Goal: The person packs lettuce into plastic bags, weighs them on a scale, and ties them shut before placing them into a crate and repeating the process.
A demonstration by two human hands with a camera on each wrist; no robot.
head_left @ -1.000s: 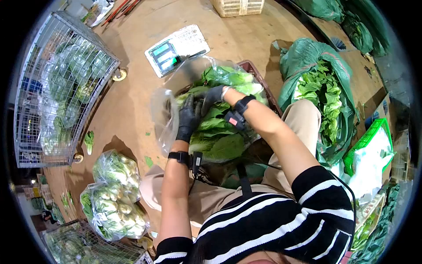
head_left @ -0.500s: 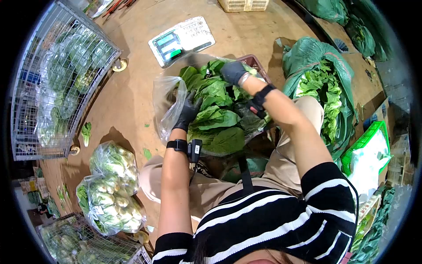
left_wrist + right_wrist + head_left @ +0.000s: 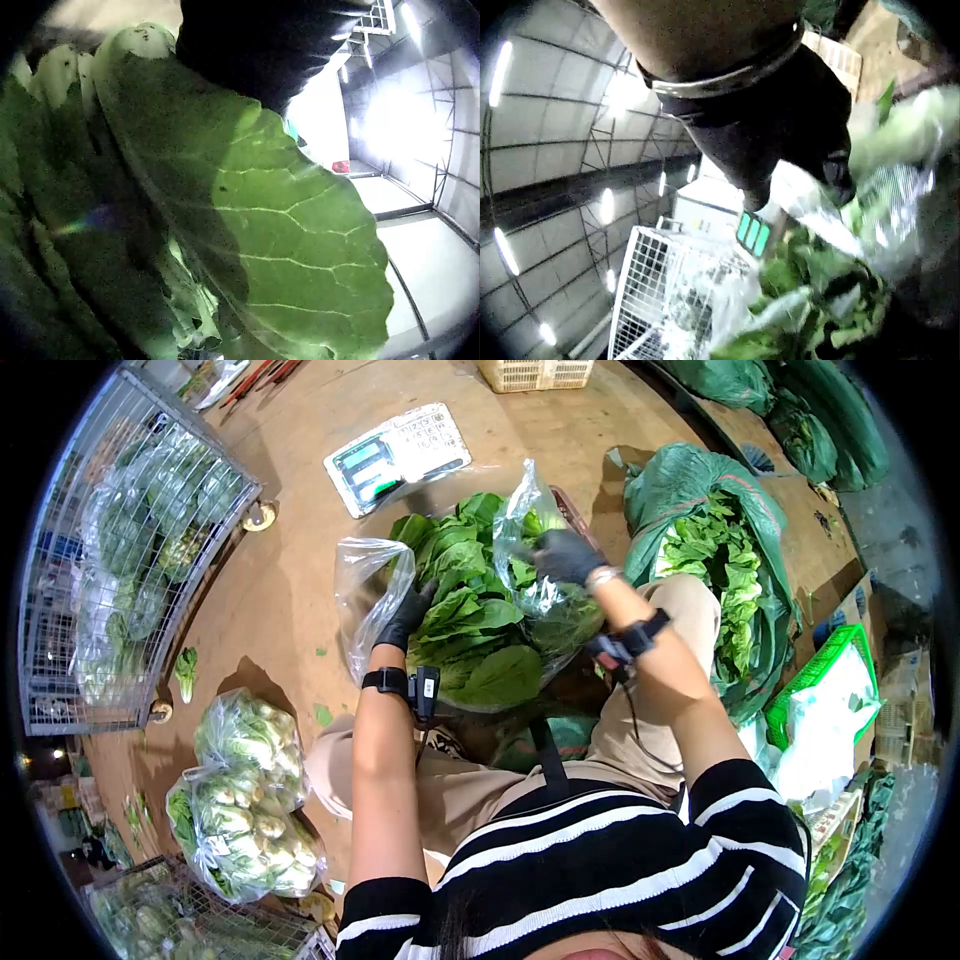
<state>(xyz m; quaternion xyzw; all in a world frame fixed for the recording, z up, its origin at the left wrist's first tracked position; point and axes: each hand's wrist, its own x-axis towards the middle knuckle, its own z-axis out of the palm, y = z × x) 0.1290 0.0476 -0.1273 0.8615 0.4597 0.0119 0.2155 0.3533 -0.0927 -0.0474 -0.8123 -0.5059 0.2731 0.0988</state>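
Observation:
Leafy greens (image 3: 460,575) fill a clear plastic bag (image 3: 362,585) in front of the person. At the bag's left side, the black-gloved left hand (image 3: 405,616) rests against the leaves, its fingers extended and partly covered. A broad leaf (image 3: 285,232) lies beneath the left glove (image 3: 255,45) in the left wrist view. On the right, the gloved right hand (image 3: 568,557) grips the bag's raised edge; the right wrist view has clear film (image 3: 817,210) between the fingers of that glove (image 3: 780,127). Part of a dark red crate (image 3: 575,518) shows behind the bag.
A lit scale (image 3: 400,458) stands beyond the bag. A green sack of greens (image 3: 660,490) is at the right, with a green basket (image 3: 822,672) nearer. Wire cart (image 3: 130,560) and bagged vegetables (image 3: 240,800) lie left; a cream crate (image 3: 535,372) is at the top.
The right hand moved off the greens to the right and now grips the bag's edge, which stands raised over the leaves. The left hand moved from among the leaves to the bag's left side.

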